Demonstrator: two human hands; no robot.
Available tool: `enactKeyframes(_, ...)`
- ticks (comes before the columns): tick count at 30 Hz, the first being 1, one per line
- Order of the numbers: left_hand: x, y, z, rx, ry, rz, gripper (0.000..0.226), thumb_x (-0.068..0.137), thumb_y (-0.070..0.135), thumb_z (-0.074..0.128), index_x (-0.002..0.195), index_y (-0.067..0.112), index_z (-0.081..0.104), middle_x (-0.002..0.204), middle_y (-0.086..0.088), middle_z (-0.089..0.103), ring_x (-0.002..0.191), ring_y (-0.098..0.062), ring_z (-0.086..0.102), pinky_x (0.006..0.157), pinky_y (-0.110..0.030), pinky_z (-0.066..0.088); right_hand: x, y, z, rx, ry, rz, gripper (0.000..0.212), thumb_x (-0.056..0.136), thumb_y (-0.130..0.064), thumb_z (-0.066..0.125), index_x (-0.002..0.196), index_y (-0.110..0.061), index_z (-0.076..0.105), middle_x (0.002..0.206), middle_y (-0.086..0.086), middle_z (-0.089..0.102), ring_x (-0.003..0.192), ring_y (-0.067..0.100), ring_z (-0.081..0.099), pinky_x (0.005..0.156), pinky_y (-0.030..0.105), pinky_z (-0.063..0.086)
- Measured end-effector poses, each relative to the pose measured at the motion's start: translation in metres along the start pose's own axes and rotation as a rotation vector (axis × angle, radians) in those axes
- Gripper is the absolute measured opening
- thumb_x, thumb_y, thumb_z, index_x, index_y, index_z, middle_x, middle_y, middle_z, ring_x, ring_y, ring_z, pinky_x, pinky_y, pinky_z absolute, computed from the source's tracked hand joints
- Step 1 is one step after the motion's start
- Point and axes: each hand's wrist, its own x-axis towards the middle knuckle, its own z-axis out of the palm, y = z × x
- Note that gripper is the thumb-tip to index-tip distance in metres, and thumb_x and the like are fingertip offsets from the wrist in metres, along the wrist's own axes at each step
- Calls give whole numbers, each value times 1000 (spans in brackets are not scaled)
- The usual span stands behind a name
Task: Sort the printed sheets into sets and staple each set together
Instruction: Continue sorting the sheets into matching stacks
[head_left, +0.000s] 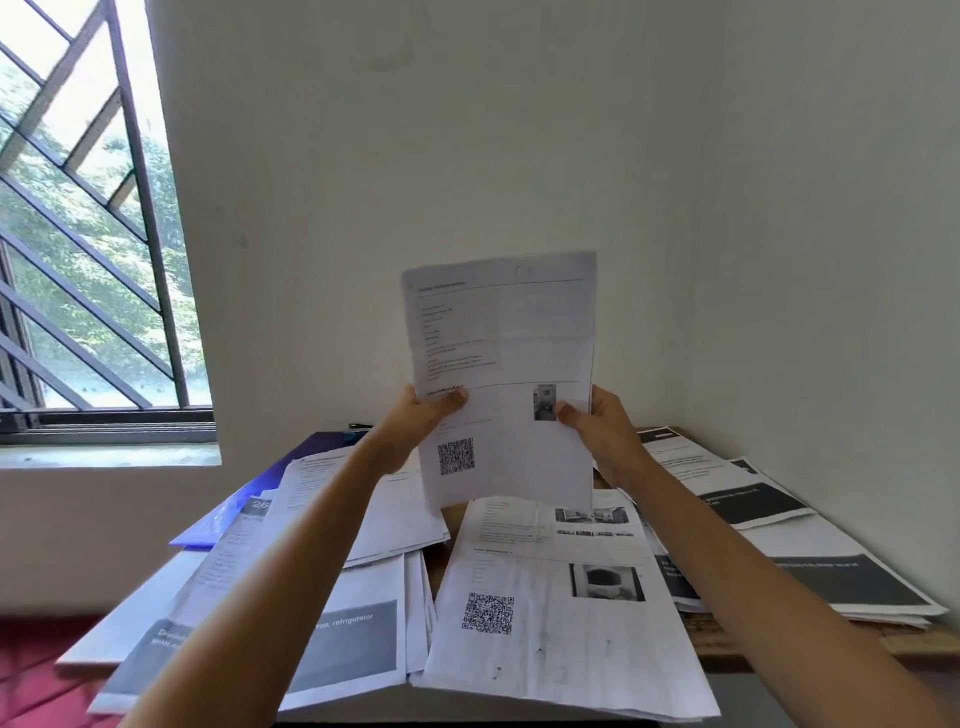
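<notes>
I hold a printed sheet (501, 338) upright above the table; it shows text, a small photo and a QR code. My left hand (415, 423) pinches its left edge, thumb on the front. My right hand (605, 431) pinches its right edge beside the small photo. Whether more than one sheet is in the grip is unclear. Below lie loose piles: a sheet with a QR code and photos (561, 597) in the middle, sheets with dark grey blocks at the left (353, 639) and at the right (810, 561). No stapler is visible.
A wooden table (727, 642) stands in the room's corner against white walls. A blue folder (228, 519) lies under the left piles, near a barred window (88, 260). A small dark object (358, 426) sits at the table's back edge. Red floor shows at lower left.
</notes>
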Motion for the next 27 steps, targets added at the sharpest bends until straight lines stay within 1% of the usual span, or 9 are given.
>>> enactKeyframes(2, 2, -2, 6, 12, 76, -13, 17, 95, 19, 58, 112, 15, 61, 111, -13, 69, 101, -33, 67, 80, -42, 58, -4, 6, 2, -42, 16, -23, 24, 92, -5, 59, 114, -15, 62, 109, 11, 69, 96, 31, 66, 84, 46, 55)
enactKeyframes(5, 2, -4, 11, -36, 129, -30, 17, 96, 20, 56, 111, 13, 62, 105, -9, 69, 97, -30, 67, 86, -44, 55, -13, 16, 6, -76, 45, -55, 26, 93, -5, 58, 117, -13, 61, 114, 12, 68, 101, 30, 65, 89, 46, 53)
enactKeyframes(10, -13, -38, 15, 19, 23, -70, 19, 94, 11, 58, 109, 21, 61, 110, -6, 68, 106, -27, 63, 92, -43, 53, -30, 47, 9, -142, 34, 28, 26, 93, -9, 60, 119, -12, 56, 119, 11, 63, 108, 27, 61, 97, 48, 48)
enactKeyframes(12, -12, -45, 14, 35, 42, -74, 18, 95, 13, 57, 111, 21, 60, 113, -7, 67, 109, -29, 61, 97, -47, 49, -29, 49, 9, -141, 30, 51, 28, 93, -12, 60, 120, -12, 56, 120, 11, 63, 107, 25, 61, 97, 46, 48)
enactKeyframes(15, -3, -39, 12, 45, 77, -81, 23, 96, 17, 56, 119, 13, 59, 118, -14, 66, 110, -34, 61, 98, -55, 47, -24, 36, 8, -118, 14, 44, 18, 93, -10, 59, 110, -19, 57, 110, 7, 65, 101, 24, 62, 93, 42, 51)
enactKeyframes(17, 2, -30, 12, 36, 79, -64, 21, 97, 17, 55, 117, 14, 59, 119, -16, 65, 111, -36, 60, 98, -55, 48, -18, 28, 6, -83, 9, 30, 18, 94, -9, 58, 110, -19, 58, 106, 7, 66, 98, 24, 63, 91, 41, 52)
enactKeyframes(20, -2, -30, 16, 1, 52, -76, 15, 97, 14, 54, 111, 18, 60, 115, -15, 66, 109, -36, 61, 94, -52, 50, -18, 32, 5, -86, 23, 44, 23, 94, -9, 58, 116, -13, 58, 111, 8, 65, 99, 24, 63, 91, 41, 52)
enactKeyframes(24, -16, -54, 21, 4, 52, -131, 18, 99, 16, 52, 115, 16, 60, 120, -12, 65, 114, -31, 60, 102, -53, 45, -29, 52, 8, -140, 23, 144, 33, 93, -14, 60, 125, -10, 55, 119, 11, 63, 106, 27, 61, 94, 44, 50)
enactKeyframes(27, -17, -46, 23, -13, 42, -118, 16, 101, 17, 48, 113, 20, 59, 118, -10, 65, 115, -31, 59, 100, -49, 47, -27, 47, 7, -133, 27, 139, 29, 93, -14, 60, 121, -11, 54, 118, 11, 62, 106, 27, 60, 94, 44, 50)
